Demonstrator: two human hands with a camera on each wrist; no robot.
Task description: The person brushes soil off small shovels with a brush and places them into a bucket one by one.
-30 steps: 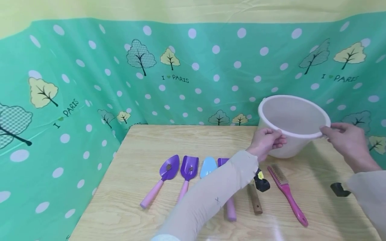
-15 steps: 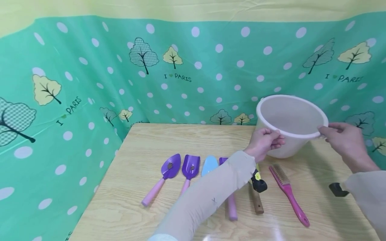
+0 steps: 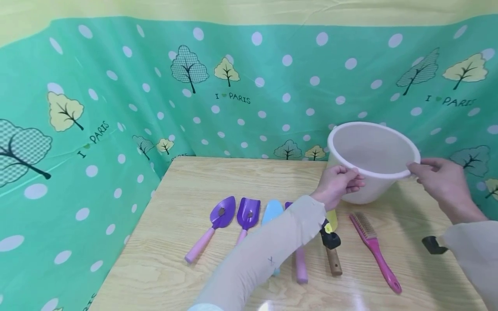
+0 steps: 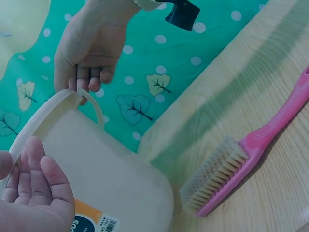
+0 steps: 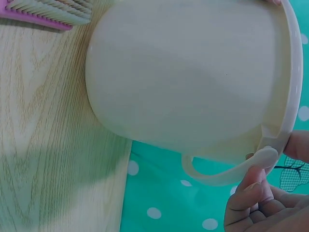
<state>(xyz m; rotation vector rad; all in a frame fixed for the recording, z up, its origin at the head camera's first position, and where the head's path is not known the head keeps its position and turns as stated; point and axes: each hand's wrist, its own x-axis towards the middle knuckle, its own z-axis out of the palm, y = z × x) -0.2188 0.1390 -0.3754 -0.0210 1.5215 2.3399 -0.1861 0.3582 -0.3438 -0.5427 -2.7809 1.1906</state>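
Observation:
A cream plastic bucket (image 3: 375,185) stands at the back right of the table, its mouth facing up. My left hand (image 3: 337,185) pinches the front of its rim between thumb and fingers. On the right side, my right hand (image 3: 443,183) pinches the rim too, beside the bucket's curved handle (image 5: 217,176). An orange and dark label (image 4: 89,220) shows on the bucket wall in the left wrist view. Just in front of the bucket lies a pink-handled brush (image 3: 379,255), bristles up, touched by neither hand.
Left of the brush lie a yellow-bladed tool with a brown handle (image 3: 333,261), a purple scoop (image 3: 300,265), a light blue trowel (image 3: 273,209), a square purple shovel (image 3: 248,211) and a pointed purple trowel (image 3: 223,211). My left sleeve (image 3: 268,250) partly covers several. A green curtain (image 3: 249,142) hangs behind.
The bucket, held at the rim by both hands, has shifted slightly left relative to the table tools. The head view has turned a little left.

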